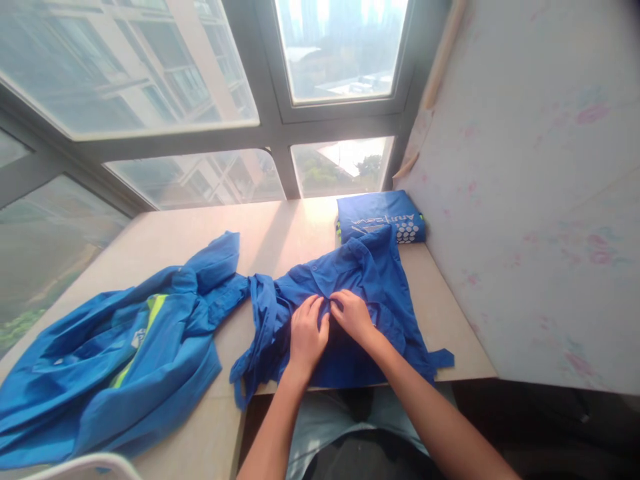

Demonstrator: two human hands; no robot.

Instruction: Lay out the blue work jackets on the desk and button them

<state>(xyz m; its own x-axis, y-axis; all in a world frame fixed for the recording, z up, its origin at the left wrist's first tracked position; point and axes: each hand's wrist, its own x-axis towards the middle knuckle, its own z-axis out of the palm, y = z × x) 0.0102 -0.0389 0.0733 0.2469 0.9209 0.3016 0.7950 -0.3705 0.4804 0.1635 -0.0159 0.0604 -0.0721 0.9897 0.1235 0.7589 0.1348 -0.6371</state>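
A blue work jacket lies spread on the pale ledge in front of me, its collar toward the window and its left side bunched up. My left hand rests on the middle of the jacket, thumb and fingertips pinched on the fabric at the front opening. Right beside it, my right hand pinches the same front edge, its fingertips almost meeting the left ones. A small button shows higher on the front placket. Whatever lies between the fingertips is too small to make out beyond the cloth.
Another blue jacket with a yellow-green stripe lies crumpled on the left. A folded blue garment with white print sits at the back right against the wallpapered wall. Windows border the ledge. A white curved rim shows bottom left.
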